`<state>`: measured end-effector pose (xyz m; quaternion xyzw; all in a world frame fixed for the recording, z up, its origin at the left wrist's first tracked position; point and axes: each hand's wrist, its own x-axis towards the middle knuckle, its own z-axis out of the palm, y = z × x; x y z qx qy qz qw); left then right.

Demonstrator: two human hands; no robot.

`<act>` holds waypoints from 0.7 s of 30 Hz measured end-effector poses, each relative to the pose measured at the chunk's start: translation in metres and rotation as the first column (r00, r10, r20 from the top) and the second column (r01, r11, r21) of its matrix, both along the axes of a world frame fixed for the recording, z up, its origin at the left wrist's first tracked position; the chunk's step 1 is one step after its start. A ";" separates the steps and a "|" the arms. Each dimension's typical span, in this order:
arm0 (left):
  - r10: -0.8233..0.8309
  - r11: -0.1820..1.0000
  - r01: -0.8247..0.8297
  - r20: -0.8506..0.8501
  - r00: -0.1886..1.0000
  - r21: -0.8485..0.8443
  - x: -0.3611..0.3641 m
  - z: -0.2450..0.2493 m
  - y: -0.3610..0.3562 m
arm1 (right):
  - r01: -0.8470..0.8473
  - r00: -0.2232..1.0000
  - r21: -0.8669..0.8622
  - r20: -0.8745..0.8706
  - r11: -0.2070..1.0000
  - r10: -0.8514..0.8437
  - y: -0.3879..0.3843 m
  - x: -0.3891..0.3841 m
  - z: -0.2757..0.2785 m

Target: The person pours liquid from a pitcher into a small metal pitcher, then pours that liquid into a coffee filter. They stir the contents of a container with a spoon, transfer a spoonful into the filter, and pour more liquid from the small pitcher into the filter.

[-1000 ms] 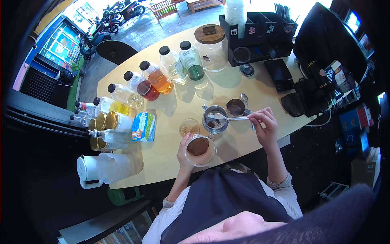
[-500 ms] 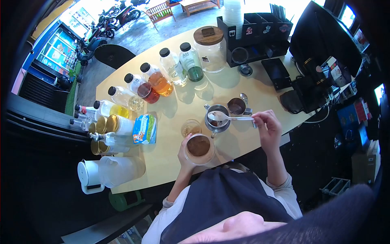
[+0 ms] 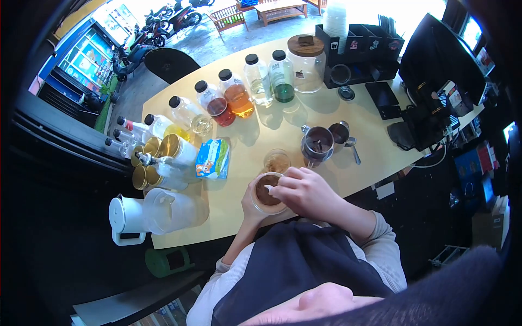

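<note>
My left hand point(image 3: 250, 205) is wrapped round a clear jar point(image 3: 267, 209) of brown powder point(image 3: 263, 196), held near the table's front edge. Above the jar's mouth, my right hand point(image 3: 305, 191) pinches a white spoon point(image 3: 269, 188); its bowl dips into the jar and is mostly hidden. A round clear lid or shallow dish point(image 3: 278, 160), dusted brown inside, lies just beyond the jar. Farther right stands a metal pitcher point(image 3: 317, 144) with dark contents. Next to it are a small metal cup point(image 3: 339, 132) and a metal spoon point(image 3: 356, 154).
Several bottles of coloured liquid point(image 3: 238, 98) curve along the far edge. On the left are a blue packet point(image 3: 213, 158), gold-lidded jars point(image 3: 170, 145) and a white-handled jug point(image 3: 126, 220). A wooden-lidded jar point(image 3: 307, 68), black organiser point(image 3: 361, 57) and monitor point(image 3: 443, 60) stand at the back right.
My right hand has moved left and down from over the metal pitcher, bringing the white spoon into the jar. The view has shifted, so the table's things appear farther right.
</note>
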<state>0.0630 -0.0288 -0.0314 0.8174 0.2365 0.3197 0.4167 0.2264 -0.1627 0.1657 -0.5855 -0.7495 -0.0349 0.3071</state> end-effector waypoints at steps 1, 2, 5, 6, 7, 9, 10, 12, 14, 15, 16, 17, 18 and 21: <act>-0.002 0.998 0.003 -0.015 1.000 0.062 -0.006 -0.004 0.003 | -0.022 0.999 -0.035 0.023 0.999 0.023 0.004 -0.008 -0.004; 0.002 0.998 -0.001 -0.014 1.000 0.064 -0.012 -0.009 0.006 | -0.026 0.999 -0.034 0.024 0.999 0.027 0.009 -0.014 -0.006; -0.004 0.963 0.055 0.192 0.981 -0.265 -0.026 0.029 -0.002 | -0.010 0.952 0.190 -0.298 0.982 0.067 0.020 -0.019 -0.008; 0.002 0.962 0.051 0.196 0.981 -0.267 -0.033 0.032 -0.002 | -0.016 0.953 0.188 -0.294 0.982 0.071 0.021 -0.017 -0.011; 0.007 0.988 0.017 0.157 0.988 -0.152 -0.041 0.034 0.002 | 0.125 0.839 0.110 -0.542 0.986 -0.046 0.024 -0.016 -0.018; 0.035 0.998 -0.025 0.166 0.986 -0.063 -0.054 0.026 0.005 | 0.231 0.661 0.004 -0.734 0.973 -0.154 0.037 -0.016 -0.036; 0.040 0.998 -0.030 0.172 0.984 -0.059 -0.060 0.016 0.005 | 0.257 0.601 -0.130 -0.754 0.958 -0.264 0.047 -0.016 -0.051; 0.101 0.987 -0.075 0.188 0.977 -0.142 -0.067 0.000 0.005 | 0.275 0.538 -0.258 -0.757 0.926 -0.371 0.065 -0.019 -0.090; 0.104 0.985 -0.080 0.163 0.981 -0.151 -0.070 -0.001 0.005 | 0.500 0.790 -0.280 -0.240 0.819 -0.564 0.085 -0.023 -0.136; 0.110 0.983 -0.088 0.135 0.985 -0.161 -0.071 -0.001 0.005 | 0.564 0.778 -0.362 -0.070 0.742 -0.625 0.092 -0.024 -0.157; 0.112 0.984 -0.090 0.138 0.984 -0.156 -0.071 0.001 0.006 | 0.563 0.780 -0.356 -0.072 0.746 -0.622 0.098 -0.025 -0.171; 0.102 0.986 -0.090 0.082 0.991 -0.138 -0.071 0.005 0.008 | 0.641 0.748 -0.318 0.056 0.699 -0.661 0.104 -0.027 -0.181; 0.096 0.989 -0.092 0.027 0.995 -0.120 -0.072 0.009 0.010 | 0.711 0.700 -0.268 0.180 0.650 -0.691 0.108 -0.028 -0.185; 0.090 0.993 -0.090 0.000 0.996 -0.077 -0.072 0.014 0.013 | 0.565 0.788 -0.608 0.196 0.557 -0.584 0.112 -0.015 -0.151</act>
